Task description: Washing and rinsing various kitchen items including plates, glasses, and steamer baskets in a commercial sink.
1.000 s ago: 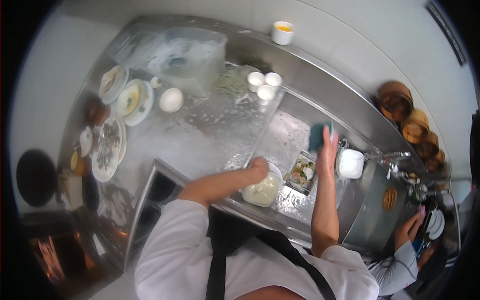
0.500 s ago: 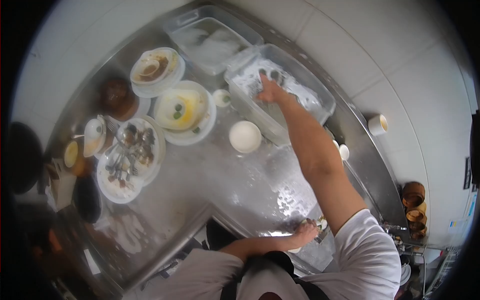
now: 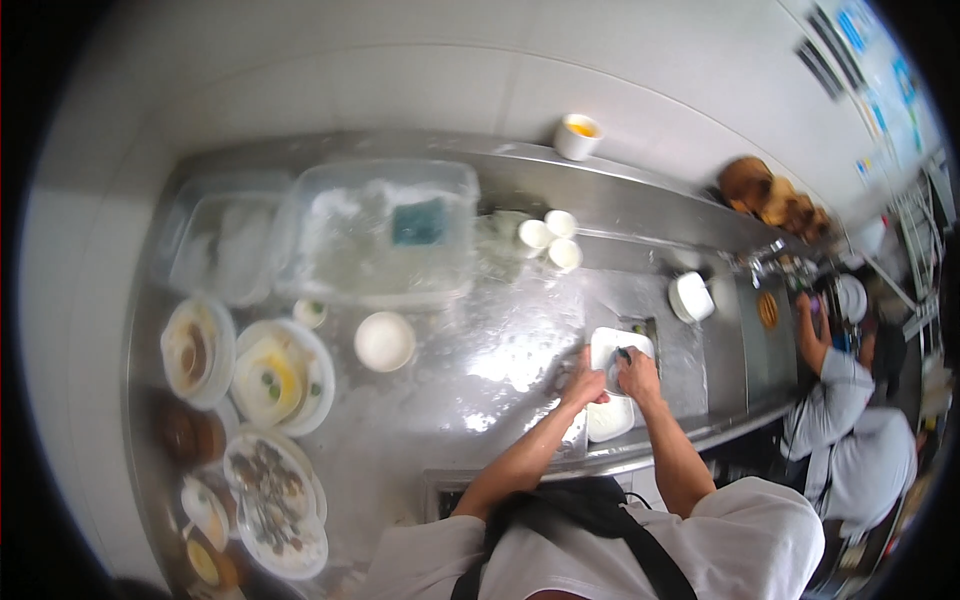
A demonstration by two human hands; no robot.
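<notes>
Both hands meet over the sink at a white rectangular dish point(image 3: 606, 342). My left hand point(image 3: 585, 381) grips its left side, fingers closed. Inside the dish, my right hand point(image 3: 638, 374) is closed round something small with a dark part, mostly covered by the fingers. Just below, nearer to me, lies a second white dish point(image 3: 610, 420). Further left on the steel counter stand a clear tub point(image 3: 460, 285) of sudsy water with a blue-green scouring pad point(image 3: 418, 222) in it, and a round white bowl point(image 3: 385, 341).
Soiled plates point(image 3: 318, 370) and an oval platter of cutlery point(image 3: 310, 555) crowd the left side. Small white cups point(image 3: 563, 255) stand behind the sink. A square white bowl point(image 3: 691, 297) lies to its right. A faucet point(image 3: 765, 262) and a co-worker point(image 3: 835, 400) are further right.
My view has swung right. My right hand has left the sudsy tub and come to the sink beside my left hand, inside the white dish. The left hand now grips the dish.
</notes>
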